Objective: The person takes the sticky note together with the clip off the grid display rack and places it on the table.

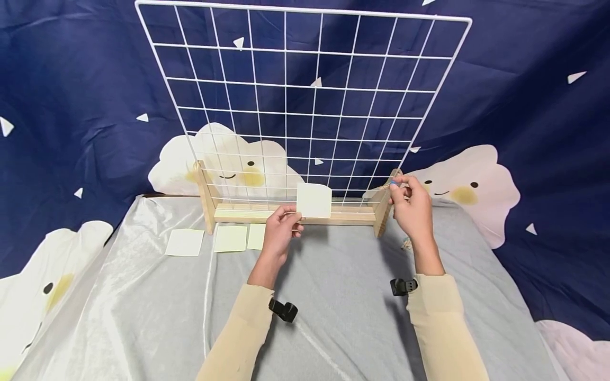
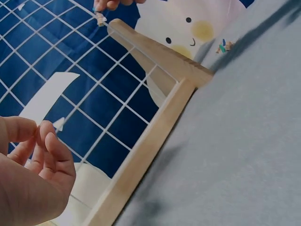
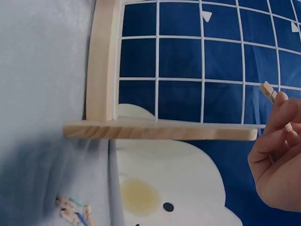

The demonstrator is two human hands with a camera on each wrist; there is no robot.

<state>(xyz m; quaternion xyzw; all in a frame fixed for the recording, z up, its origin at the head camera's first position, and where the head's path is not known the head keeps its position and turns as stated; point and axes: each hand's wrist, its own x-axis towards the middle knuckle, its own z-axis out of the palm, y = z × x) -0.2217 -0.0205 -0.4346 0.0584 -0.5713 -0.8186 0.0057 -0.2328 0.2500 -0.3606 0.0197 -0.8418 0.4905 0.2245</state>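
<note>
My left hand (image 1: 281,227) pinches a square pale paper note (image 1: 313,201) by its lower left corner and holds it up before the lower part of a white wire grid (image 1: 305,114). In the left wrist view the note (image 2: 49,96) appears almost edge-on, between thumb and fingers. Near the grid's lower right side, my right hand (image 1: 413,207) pinches a small wooden clothespin (image 3: 267,90); a bit of blue shows at its fingertips in the head view. That clothespin's tip points towards the grid wires. Whether it touches them I cannot tell.
Several small clothespins (image 3: 73,210) lie in a heap on the grey cloth (image 1: 333,296), right of the wooden stand (image 1: 352,216) that bears the grid. Left of my left hand lie a whitish note (image 1: 184,242) and two yellowish notes (image 1: 231,238). A blue cloud-print curtain (image 1: 524,106) hangs behind.
</note>
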